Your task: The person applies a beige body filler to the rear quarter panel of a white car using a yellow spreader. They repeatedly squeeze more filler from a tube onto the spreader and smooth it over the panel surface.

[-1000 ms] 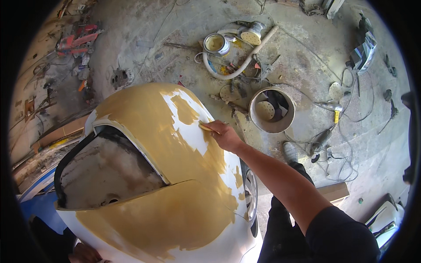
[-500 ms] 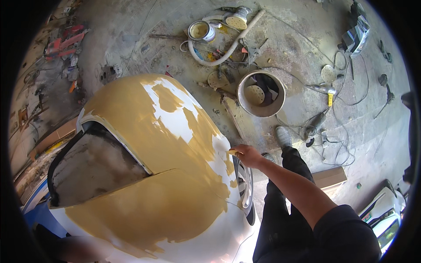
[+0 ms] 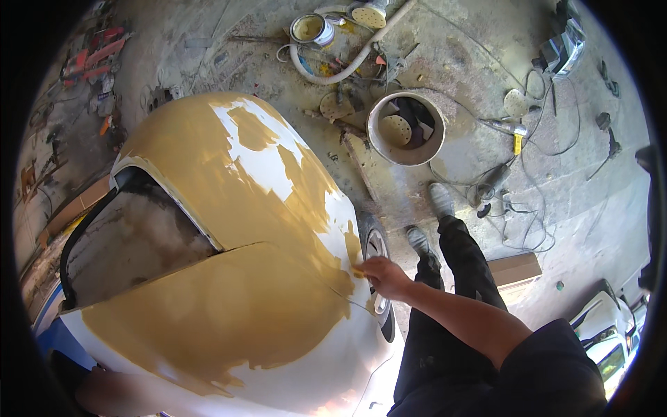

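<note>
The white car body [image 3: 313,375] in front of me carries broad smears of tan filler [image 3: 208,292] over its panels. Pinched in my right hand [image 3: 386,276] is a small yellowish filler spreader [image 3: 358,270], pressed to the panel edge just above the wheel [image 3: 376,250]. Most of the spreader is covered by the fingers. A blurred part of my left arm and hand [image 3: 114,396] shows at the lower left, beside the car; its fingers cannot be made out.
A large round bucket [image 3: 438,139] holding sanding discs stands beyond my feet. Farther off are an open filler can [image 3: 313,29], a hose [image 3: 354,66] and a sander [image 3: 368,15]. Cables and a yellow-marked power tool [image 3: 517,139] lie right. A cardboard box [image 3: 514,270] sits beside my leg.
My right hand and the spreader have moved down along the panel edge, toward me. The view has shifted, so the car and floor items sit higher and farther left.
</note>
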`<act>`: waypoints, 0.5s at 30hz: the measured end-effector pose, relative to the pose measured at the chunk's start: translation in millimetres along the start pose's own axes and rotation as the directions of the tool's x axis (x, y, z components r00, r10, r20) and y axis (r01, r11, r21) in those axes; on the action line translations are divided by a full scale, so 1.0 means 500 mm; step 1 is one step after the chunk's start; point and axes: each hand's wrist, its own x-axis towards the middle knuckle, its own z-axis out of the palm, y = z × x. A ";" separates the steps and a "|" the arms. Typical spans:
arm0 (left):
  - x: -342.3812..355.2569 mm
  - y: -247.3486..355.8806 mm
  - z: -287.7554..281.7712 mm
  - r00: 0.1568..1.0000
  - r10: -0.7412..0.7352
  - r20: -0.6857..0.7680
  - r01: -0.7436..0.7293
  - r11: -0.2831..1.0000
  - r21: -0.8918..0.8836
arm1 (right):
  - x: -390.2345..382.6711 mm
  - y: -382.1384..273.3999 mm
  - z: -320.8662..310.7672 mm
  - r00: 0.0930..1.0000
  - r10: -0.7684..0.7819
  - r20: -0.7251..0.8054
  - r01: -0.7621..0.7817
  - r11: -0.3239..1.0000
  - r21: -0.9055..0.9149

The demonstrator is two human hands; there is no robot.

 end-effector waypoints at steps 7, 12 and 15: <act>0.006 -0.018 0.000 0.998 0.062 0.033 -0.062 0.998 -0.004 | -0.025 0.039 -0.039 0.996 0.006 0.088 -0.003 0.999 -0.034; 0.021 0.002 0.017 0.998 0.069 0.008 -0.069 0.997 -0.027 | 0.067 0.019 -0.012 0.970 0.011 -0.241 -0.021 0.999 -0.036; 0.017 -0.005 0.020 0.996 0.082 -0.037 -0.083 0.996 -0.030 | -0.009 -0.018 0.041 0.976 0.045 -0.214 -0.047 0.999 -0.004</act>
